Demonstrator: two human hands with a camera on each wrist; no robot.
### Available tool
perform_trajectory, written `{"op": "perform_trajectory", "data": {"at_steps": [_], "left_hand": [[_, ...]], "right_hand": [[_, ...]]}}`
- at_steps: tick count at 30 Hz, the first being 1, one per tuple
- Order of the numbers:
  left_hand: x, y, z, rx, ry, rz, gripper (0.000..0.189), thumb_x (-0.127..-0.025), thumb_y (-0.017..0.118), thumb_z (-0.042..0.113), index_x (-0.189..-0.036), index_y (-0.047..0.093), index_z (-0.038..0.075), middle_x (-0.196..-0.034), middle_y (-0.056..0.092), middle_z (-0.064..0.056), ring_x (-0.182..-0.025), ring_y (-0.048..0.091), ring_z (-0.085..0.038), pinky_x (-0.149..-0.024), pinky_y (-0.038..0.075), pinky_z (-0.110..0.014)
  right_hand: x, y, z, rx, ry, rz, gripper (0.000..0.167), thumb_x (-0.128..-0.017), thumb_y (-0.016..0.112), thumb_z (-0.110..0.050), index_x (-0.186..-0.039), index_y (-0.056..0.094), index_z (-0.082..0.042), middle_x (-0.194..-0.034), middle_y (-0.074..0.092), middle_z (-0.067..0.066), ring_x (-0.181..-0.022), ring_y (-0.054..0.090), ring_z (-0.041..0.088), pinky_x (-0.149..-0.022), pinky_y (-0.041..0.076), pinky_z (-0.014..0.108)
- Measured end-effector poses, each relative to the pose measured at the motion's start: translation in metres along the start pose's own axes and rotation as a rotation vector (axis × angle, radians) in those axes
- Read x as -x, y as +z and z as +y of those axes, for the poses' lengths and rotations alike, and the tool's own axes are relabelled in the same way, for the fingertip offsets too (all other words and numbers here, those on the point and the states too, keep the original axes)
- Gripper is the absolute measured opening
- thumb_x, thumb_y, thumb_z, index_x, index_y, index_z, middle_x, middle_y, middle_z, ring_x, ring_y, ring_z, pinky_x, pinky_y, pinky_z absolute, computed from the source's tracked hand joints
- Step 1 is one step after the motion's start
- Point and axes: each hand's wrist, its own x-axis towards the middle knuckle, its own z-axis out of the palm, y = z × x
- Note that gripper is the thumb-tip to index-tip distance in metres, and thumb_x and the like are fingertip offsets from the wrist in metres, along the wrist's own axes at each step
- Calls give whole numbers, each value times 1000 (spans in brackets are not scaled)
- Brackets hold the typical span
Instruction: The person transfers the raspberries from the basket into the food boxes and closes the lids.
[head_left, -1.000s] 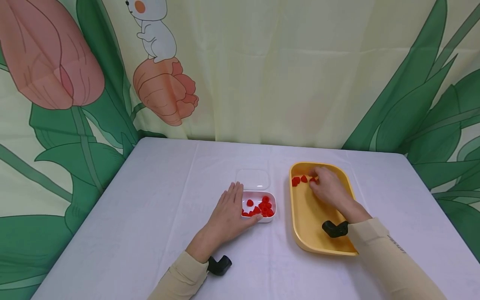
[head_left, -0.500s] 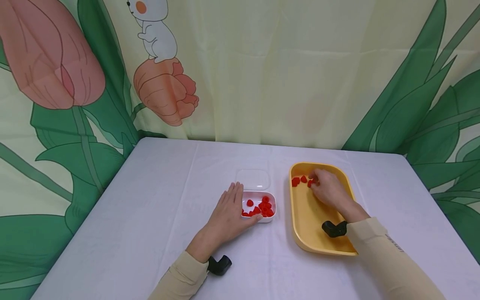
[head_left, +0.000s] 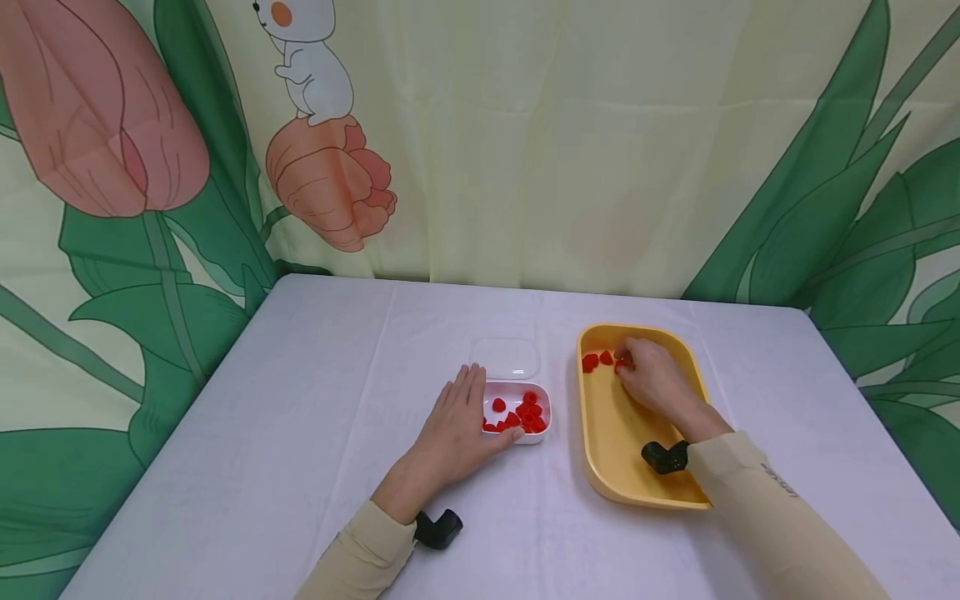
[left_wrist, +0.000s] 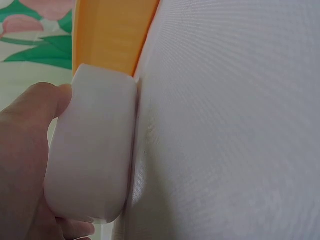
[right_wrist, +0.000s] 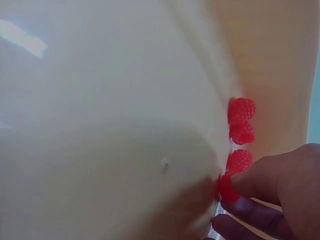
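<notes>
In the head view my left hand (head_left: 452,435) lies with straight fingers along the left side of a small white box (head_left: 536,439), its thumb at the near rim. Several red raspberries (head_left: 527,412) lie inside. In the left wrist view the thumb touches the top edge of the box's wall (left_wrist: 95,145). My right hand (head_left: 658,382) reaches into the far end of a yellow tray (head_left: 626,479), pinching a raspberry (right_wrist: 229,188) between thumb and fingers. Beside it, against the tray wall, sit several other raspberries (right_wrist: 242,134).
A clear plastic lid (head_left: 506,357) lies on the white-covered table (head_left: 285,433) just behind the box. The tray stands to the right of the box with a gap between them. A printed curtain (head_left: 570,150) hangs behind the table.
My right hand has shifted slightly left within the tray, its fingertips staying at the raspberry by the far wall. The left hand and the box stay in place.
</notes>
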Motion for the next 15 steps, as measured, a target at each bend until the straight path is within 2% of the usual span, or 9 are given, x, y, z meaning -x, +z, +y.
{"op": "perform_trajectory", "data": {"at_steps": [15], "left_hand": [[1,-1,0,10,6,-5,103,-81,68,58,-156,22,4,-163,25,-14,-153,19,-34,-122,24,-53]], "right_hand": [[2,0,-3,18,-7,-3,19,-87,61,0,-106,62,5,-101,63,20,-88,54,32,-88,51,49]]}}
